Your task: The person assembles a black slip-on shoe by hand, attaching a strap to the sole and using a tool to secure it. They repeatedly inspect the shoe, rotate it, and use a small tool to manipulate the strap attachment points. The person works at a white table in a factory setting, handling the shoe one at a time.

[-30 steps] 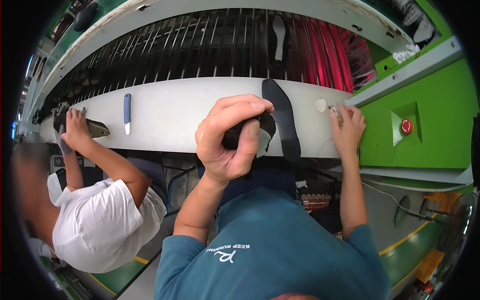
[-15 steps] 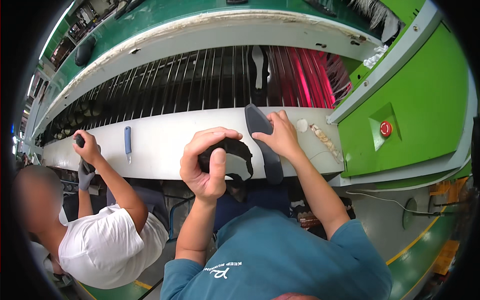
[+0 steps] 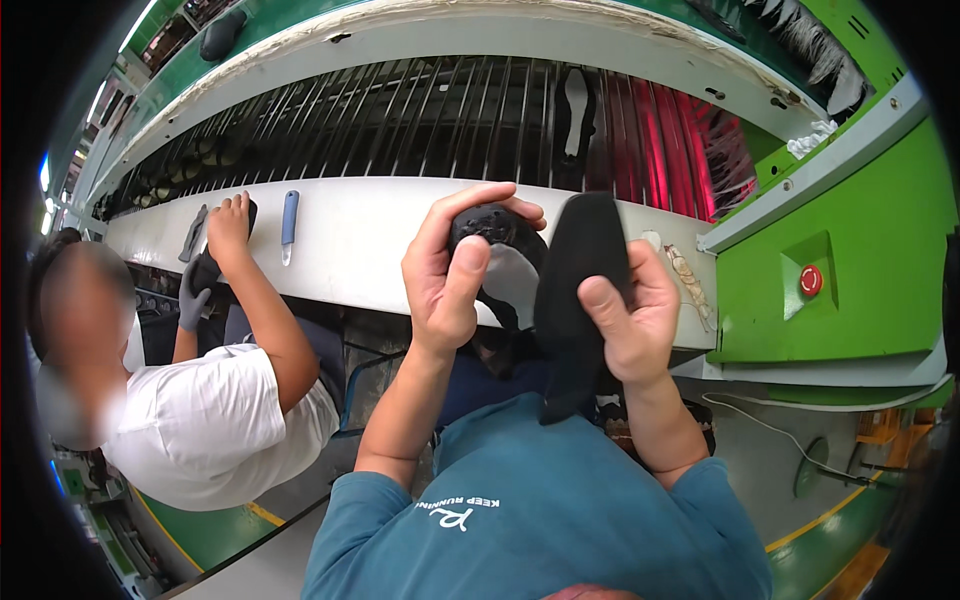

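My left hand [image 3: 442, 285] is closed around a black shoe upper [image 3: 512, 275], whose pale underside faces me; its fingers curl over the far end and the thumb presses the near side. Close to its right, my right hand [image 3: 645, 320] grips a long black shoe sole [image 3: 582, 265], thumb on the flat face and fingers behind. The sole stands tilted up, its near end reaching down by my shirt. Upper and sole are side by side; whether their edges touch, I cannot tell. Both are held above the white ledge [image 3: 365, 215].
Another black upper with a pale bottom [image 3: 574, 115] lies on the metal rollers [image 3: 450, 110] beyond the ledge. A blue-handled knife [image 3: 290, 222] rests on the ledge. To the left, a co-worker [image 3: 225, 410] handles a dark shoe part. A green machine panel [image 3: 770, 310] with a red button [image 3: 809, 281] stands right.
The sole has been lifted off the ledge and turned, now showing its flat black face. Both hands are raised nearer to me, and the view has shifted. The co-worker's hand has moved farther right.
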The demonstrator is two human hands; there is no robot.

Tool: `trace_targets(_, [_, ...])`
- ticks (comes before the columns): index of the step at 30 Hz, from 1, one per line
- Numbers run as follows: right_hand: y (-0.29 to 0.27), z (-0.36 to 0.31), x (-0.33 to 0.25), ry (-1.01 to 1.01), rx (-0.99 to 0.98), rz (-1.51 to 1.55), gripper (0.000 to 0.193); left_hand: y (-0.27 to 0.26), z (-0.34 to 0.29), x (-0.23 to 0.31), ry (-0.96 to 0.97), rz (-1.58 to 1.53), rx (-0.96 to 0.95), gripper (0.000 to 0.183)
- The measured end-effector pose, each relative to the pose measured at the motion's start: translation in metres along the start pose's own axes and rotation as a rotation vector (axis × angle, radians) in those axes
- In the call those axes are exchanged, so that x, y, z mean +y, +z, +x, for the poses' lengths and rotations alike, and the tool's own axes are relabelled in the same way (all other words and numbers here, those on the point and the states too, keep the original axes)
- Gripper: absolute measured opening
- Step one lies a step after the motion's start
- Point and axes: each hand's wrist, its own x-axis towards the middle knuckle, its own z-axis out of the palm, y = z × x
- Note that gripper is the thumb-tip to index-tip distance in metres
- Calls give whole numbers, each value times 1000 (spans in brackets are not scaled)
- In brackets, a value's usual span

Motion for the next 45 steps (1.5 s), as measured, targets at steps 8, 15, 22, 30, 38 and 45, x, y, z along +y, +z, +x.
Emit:
trace_targets(8, [16,5,6,68,-123,-257,28,1,-5,1,-48,-79,-40,65])
trace_targets(15, [14,5,13,46,-114,-284,27,3,-6,1,-44,-71,-45,52])
trace_targets(22, [15,7,17,53,-118,-284,28,0,-6,0,-52,-60,-35,50])
trace_targets(30, [15,9,18,34,-115,-300,27,2,-5,2,-69,-41,-18,53])
trace_targets(38, [14,9,18,43,-118,-310,26,5,-7,4,-89,-8,-4,59])
trace_targets(45, [14,10,15,51,-131,-311,26,3,-7,4,-87,-52,-23,53])
